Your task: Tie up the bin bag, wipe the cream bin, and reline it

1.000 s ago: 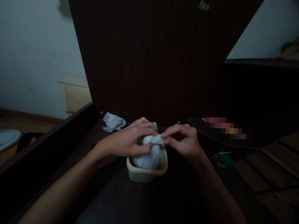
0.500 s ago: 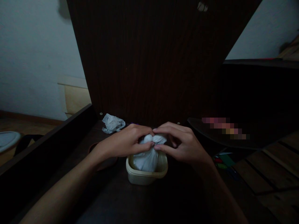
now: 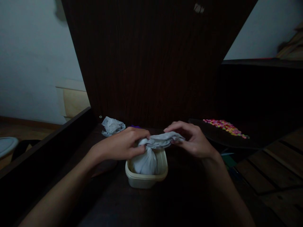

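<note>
A white plastic bag (image 3: 145,162) sits bunched in a cream plastic tub (image 3: 146,180), its full lower part inside and its twisted neck above the rim. My left hand (image 3: 119,142) is closed, thumb and fingers pinching the bag at the neck on the left. From there the loose end of the bag stretches to the right, above the tub. My right hand (image 3: 195,138) has the tip of that end between thumb and fingers. What the bag contains is hidden.
A crumpled clear plastic bag (image 3: 113,126) lies at the back left, near the dark upright panel (image 3: 146,69). A raised board (image 3: 47,143) edges the left side. Small bright pink and yellow pieces (image 3: 226,127) lie on a dark surface at right.
My right hand has moved right, drawing the loose end of the bag out sideways from the neck. My left hand still pinches the neck. The view has shifted slightly.
</note>
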`<act>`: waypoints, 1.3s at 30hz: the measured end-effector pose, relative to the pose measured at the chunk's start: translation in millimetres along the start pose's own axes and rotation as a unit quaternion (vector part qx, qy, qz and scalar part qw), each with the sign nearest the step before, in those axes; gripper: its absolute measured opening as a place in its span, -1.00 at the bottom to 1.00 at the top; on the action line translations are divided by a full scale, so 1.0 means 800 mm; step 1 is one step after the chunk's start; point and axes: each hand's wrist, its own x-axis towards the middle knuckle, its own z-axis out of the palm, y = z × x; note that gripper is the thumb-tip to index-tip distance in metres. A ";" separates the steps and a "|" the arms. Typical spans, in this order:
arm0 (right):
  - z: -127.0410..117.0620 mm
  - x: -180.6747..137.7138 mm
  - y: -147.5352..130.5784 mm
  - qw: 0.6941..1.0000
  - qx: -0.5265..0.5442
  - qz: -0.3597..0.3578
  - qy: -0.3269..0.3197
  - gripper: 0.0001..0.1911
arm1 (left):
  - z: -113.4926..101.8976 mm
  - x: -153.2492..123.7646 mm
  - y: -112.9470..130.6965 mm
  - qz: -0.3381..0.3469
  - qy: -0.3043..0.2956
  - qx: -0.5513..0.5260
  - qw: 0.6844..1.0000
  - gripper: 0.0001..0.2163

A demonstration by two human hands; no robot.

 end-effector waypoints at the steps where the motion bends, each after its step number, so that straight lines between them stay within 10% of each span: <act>1: -0.002 0.001 0.004 0.999 0.037 0.007 0.020 -0.76 | 0.000 0.000 -0.001 0.001 0.006 0.003 1.000 -0.89; 14: -0.017 -0.006 0.030 0.962 0.268 0.055 0.022 -0.69 | -0.006 0.000 -0.010 -0.028 0.055 -0.055 0.997 -0.82; 19: -0.008 0.002 0.012 0.993 0.020 0.100 -0.056 -0.45 | -0.002 0.002 -0.013 -0.046 0.087 -0.076 0.992 -0.83; 24: 0.007 0.009 -0.001 0.988 -0.127 0.040 -0.084 -0.88 | 0.000 0.002 -0.017 -0.061 0.111 -0.077 0.989 -0.82; 31: -0.018 0.003 0.040 0.995 0.053 0.049 0.066 -0.75 | 0.002 0.002 -0.026 -0.069 0.110 -0.145 0.981 -0.76; 39: -0.010 -0.001 0.064 0.960 0.268 0.005 0.086 -0.59 | 0.007 0.003 -0.033 -0.099 0.072 -0.254 0.959 -0.55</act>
